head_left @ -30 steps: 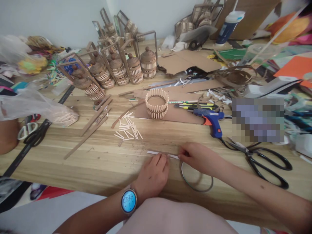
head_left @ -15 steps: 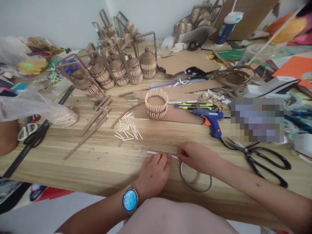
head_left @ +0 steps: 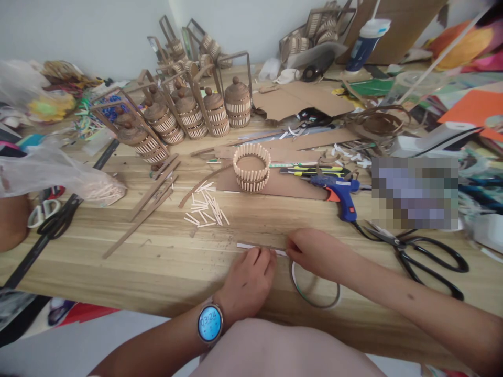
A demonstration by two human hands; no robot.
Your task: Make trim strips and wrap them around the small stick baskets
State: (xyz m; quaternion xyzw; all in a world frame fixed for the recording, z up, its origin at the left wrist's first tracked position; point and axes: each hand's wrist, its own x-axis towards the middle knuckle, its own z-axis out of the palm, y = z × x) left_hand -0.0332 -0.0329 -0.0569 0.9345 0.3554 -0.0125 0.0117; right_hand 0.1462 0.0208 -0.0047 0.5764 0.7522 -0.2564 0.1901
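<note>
Currently, the strip (head_left: 245,245) lies near the front edge of the tabletop (head_left: 157,283), partly straight and partly curled into a loop below the right hand (head_left: 314,254). The right fingers are curled closed on it beside the loop. The left fingers are together and rest on the straight section; their tips are hidden, so whether they pinch it cannot be told. The strip is unattached to the ring (head_left: 252,184), which stands beyond the hands. Upright pegs line the ring's full circumference, with a band around them; it has no lid or handle. Loose sticks (head_left: 212,207) lie beside it, unfitted. The glue gun (head_left: 346,201) and shears (head_left: 398,244) lie unheld at right. Farther back, lidded baskets (head_left: 239,107) with handles appear complete.
</note>
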